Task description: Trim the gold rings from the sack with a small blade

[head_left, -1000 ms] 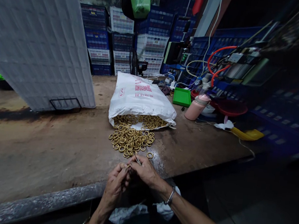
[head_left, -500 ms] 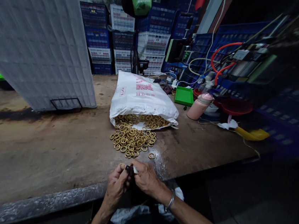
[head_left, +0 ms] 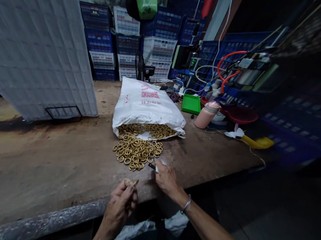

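Observation:
Pinched between the thumb and fingers of my left hand (head_left: 122,200) is a brass-coloured ring (head_left: 136,182), seen nearly edge-on just above the table's near side. My right hand (head_left: 168,180) is closed around a small dark, flat tool (head_left: 152,167) with something white around its grip; its exact kind is unclear. The tool's tip points left, close to the pile of brass-coloured rings (head_left: 135,151). Behind the pile lies a white woven sack (head_left: 150,107) with red print, its mouth facing me and more rings inside.
At the left stands a large pale ribbed panel (head_left: 47,47). A green tray (head_left: 191,104), a pink bottle (head_left: 205,115) and a red bowl (head_left: 243,115) are at the right, near a machine with orange hoses (head_left: 224,61). Stacked crates (head_left: 159,49) line the back.
My hands have separated: the right moved forward and right with the dark tool, towards the pile. The ring in my left hand now shows. The view shifted slightly; the lone ring is no longer visible.

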The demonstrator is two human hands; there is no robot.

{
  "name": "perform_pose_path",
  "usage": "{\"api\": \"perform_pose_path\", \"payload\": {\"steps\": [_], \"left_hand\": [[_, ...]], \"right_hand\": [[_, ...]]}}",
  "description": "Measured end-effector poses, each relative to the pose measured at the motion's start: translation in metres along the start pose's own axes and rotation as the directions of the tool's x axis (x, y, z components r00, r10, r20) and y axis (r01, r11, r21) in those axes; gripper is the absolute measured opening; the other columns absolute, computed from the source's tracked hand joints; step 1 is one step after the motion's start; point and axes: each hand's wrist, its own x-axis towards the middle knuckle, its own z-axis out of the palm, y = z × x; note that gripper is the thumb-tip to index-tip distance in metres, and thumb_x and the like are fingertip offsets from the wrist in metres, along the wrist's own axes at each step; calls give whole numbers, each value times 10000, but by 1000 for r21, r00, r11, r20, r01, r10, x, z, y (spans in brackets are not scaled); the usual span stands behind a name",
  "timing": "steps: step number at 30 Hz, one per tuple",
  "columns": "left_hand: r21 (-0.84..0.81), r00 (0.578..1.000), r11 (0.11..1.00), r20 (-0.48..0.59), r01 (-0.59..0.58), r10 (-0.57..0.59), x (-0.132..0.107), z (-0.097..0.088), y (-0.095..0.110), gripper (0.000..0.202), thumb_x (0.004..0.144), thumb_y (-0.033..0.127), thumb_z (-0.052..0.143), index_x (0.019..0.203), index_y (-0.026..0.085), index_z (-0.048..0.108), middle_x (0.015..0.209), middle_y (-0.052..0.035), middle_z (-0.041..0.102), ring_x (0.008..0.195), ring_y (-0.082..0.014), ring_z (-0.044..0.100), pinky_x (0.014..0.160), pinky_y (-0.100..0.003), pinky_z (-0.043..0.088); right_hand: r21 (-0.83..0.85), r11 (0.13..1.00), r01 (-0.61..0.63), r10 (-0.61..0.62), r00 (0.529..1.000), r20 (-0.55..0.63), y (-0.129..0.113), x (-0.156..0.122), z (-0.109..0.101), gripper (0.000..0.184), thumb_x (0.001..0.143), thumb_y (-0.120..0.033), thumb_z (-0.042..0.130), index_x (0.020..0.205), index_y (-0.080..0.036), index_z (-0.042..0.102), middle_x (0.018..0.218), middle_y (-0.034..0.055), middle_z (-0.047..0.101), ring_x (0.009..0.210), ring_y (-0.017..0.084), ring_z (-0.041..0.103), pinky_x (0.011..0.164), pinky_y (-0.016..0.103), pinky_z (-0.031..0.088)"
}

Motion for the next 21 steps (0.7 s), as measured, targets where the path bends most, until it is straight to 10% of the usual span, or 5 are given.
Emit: {"api": "perform_pose_path", "payload": {"steps": [6,14,21], "left_hand": [[-99,1000,995,18,-9,10,10,-6,-7,287,706,416,599,730,137,537,716,-24,585,430,-34,379,352,-159,240],[-308,996,947,17,90,-90,12,-8,-3,276,602,293,697,803,157,566,667,6,565,498,-59,457,386,-154,292],[-300,987,952,-123,63,-104,18,-10,-9,244,593,305,706,672,144,541,652,0,594,538,-85,531,385,-151,355]], "right_hand": [[27,997,-77,77,997,-25,17,4,-6,211,801,-299,460,996,-225,490,914,37,610,804,171,554,614,238,292],[33,999,-23,23,1000,-13,15,4,-2,162,776,-175,427,919,-209,494,873,38,595,759,156,535,598,233,280],[413,894,176,-185,982,-17,-18,-5,4,112,775,-182,439,879,-212,468,705,-14,549,624,118,488,575,205,305]]}}
